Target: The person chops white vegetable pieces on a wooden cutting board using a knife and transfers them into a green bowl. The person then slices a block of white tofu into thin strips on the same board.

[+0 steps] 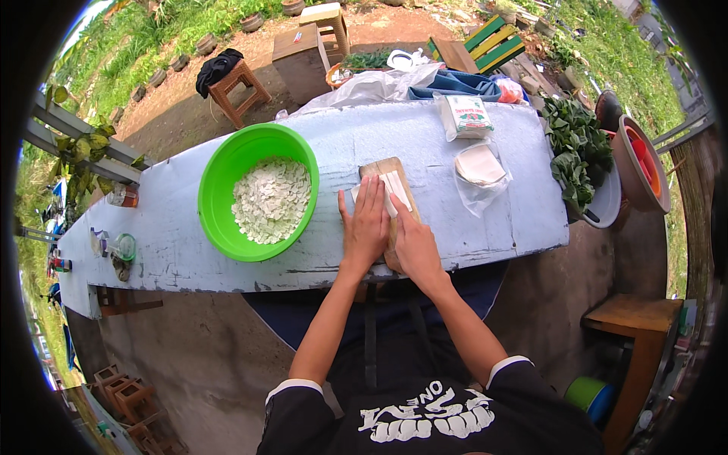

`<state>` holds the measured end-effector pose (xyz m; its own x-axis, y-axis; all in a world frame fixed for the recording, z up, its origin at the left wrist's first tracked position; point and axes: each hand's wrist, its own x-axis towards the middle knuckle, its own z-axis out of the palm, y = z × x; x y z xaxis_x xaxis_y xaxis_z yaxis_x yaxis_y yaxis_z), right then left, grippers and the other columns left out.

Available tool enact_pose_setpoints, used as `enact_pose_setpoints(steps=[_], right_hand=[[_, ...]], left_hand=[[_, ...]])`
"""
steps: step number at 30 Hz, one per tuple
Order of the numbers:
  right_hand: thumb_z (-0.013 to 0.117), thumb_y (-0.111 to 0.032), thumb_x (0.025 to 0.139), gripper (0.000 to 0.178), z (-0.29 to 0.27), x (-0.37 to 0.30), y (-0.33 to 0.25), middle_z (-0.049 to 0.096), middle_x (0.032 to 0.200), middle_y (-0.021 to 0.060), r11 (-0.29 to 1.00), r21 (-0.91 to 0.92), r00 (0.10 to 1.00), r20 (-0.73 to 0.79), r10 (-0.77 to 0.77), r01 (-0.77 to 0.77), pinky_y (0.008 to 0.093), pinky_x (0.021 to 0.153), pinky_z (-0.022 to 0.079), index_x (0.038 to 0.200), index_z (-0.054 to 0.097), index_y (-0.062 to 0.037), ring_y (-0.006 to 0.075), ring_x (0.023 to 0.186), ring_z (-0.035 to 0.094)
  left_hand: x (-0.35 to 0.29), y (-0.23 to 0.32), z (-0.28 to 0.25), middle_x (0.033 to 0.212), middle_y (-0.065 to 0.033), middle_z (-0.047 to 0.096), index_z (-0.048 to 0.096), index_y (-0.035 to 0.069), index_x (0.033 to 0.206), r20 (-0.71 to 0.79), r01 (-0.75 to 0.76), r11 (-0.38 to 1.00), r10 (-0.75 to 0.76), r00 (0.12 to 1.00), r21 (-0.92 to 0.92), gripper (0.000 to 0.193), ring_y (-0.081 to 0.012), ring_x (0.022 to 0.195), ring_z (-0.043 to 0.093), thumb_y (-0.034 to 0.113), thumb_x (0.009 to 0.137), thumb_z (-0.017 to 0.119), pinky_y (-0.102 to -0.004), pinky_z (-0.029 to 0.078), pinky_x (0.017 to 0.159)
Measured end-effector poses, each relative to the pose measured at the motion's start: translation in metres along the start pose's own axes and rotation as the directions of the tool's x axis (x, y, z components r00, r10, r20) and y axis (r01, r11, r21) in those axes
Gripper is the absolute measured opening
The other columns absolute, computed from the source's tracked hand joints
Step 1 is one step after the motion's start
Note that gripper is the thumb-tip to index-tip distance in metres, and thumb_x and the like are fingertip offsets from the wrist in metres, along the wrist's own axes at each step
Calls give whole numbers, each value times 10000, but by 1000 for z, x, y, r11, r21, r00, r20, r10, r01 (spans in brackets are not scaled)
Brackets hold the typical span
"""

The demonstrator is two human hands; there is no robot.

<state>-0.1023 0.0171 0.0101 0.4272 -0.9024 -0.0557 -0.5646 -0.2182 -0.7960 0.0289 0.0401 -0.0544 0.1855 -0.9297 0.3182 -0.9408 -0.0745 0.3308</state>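
My left hand (365, 231) lies flat, fingers stretched forward, on pale flat strips (396, 191) that rest on a wooden cutting board (391, 165). Close beside it, my right hand (417, 246) is closed, its index finger pointing forward along the strips' near side. Whatever the right hand grips is hidden under it. To the left stands a bright green basin (214, 199) holding a heap of small white cut pieces (273, 199). Right of the board, a stack of thin whitish sheets (481, 164) sits in an opened clear plastic bag.
A sealed packet (464, 116) lies at the table's far edge. Leafy greens (575, 148) and a brown basin (631, 163) stand beyond the right end. A cup (125, 246) and jar (123, 196) are at the left of the pale blue table (174, 265). Stools (236, 87) stand behind.
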Motion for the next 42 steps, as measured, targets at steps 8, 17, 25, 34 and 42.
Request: enact_pose_setpoints(steps=[8, 17, 25, 34, 42], right_hand=[[462, -139, 1039, 541, -3, 3, -5, 689, 977, 370, 998, -8, 996, 69, 63, -63, 636, 828, 518, 1580, 448, -159, 584, 917, 661], [431, -176, 1108, 421, -10, 11, -10, 669, 957, 371, 994, 18, 990, 89, 108, -110, 640, 781, 482, 1520, 515, -175, 584, 916, 636], [430, -202, 1111, 420, 4, 10, 2, 671, 971, 377, 1000, 18, 1000, 4, 12, -12, 648, 827, 494, 1523, 507, -177, 592, 938, 632], [421, -214, 1120, 424, 1, -2, 3, 672, 969, 385, 1000, -6, 999, 24, 22, -22, 671, 818, 484, 1537, 492, -192, 608, 933, 628], [426, -192, 1115, 417, 0, -19, 11, 667, 923, 377, 1000, -21, 1000, 13, 14, -14, 668, 788, 475, 1527, 492, -185, 604, 909, 623]], left_hand=[[0, 0, -1, 1686, -82, 398, 451, 11, 1576, 20, 12, 1000, -12, 1000, -2, 577, -197, 1598, 286, 204, 1032, 468, -621, 13, 1284], [0, 2, -4, 1688, -76, 395, 461, 20, 1567, 35, 22, 1000, -21, 999, -13, 563, -190, 1599, 284, 204, 1035, 469, -645, 5, 1275], [1, 1, -1, 1676, -73, 414, 497, 25, 1539, -8, 17, 999, -17, 1000, -45, 546, -188, 1591, 300, 270, 1052, 513, -689, -14, 1251], [-1, -2, 7, 1673, -58, 419, 501, 36, 1546, -32, 10, 1000, -9, 999, 17, 561, -190, 1590, 297, 311, 1056, 514, -687, -31, 1252], [-1, -5, 12, 1670, -49, 423, 499, 44, 1549, -52, 3, 1000, -3, 999, 0, 577, -195, 1589, 295, 326, 1047, 524, -696, -47, 1248]])
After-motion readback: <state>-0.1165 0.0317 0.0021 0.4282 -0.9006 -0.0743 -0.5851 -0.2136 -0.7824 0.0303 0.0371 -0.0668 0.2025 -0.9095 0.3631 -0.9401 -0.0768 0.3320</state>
